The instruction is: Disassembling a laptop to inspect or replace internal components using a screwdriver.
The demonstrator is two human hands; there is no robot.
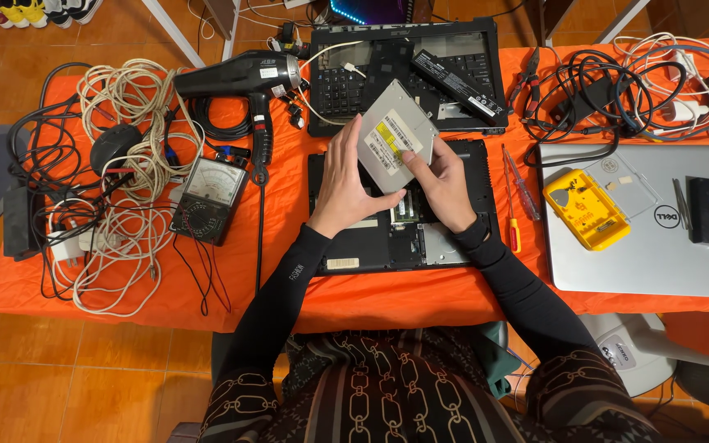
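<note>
Taking the opened black laptop base as the landmark on the orange-covered surface: far to its left lies a tangle of white and black cables, then an analogue multimeter and a black hair dryer up-left of it. Directly above the base, the left hand has its fingers curled and pressed against the left edge of a flat silver optical drive, while the right hand pinches the drive's lower right edge between thumb and fingers. The drive is lifted clear and tilted. To do this well, I judge it should be gripped by its edges only and kept level over the base. Behind the base sits the keyboard half; to its right, a screwdriver, a yellow case and a closed silver laptop.
</note>
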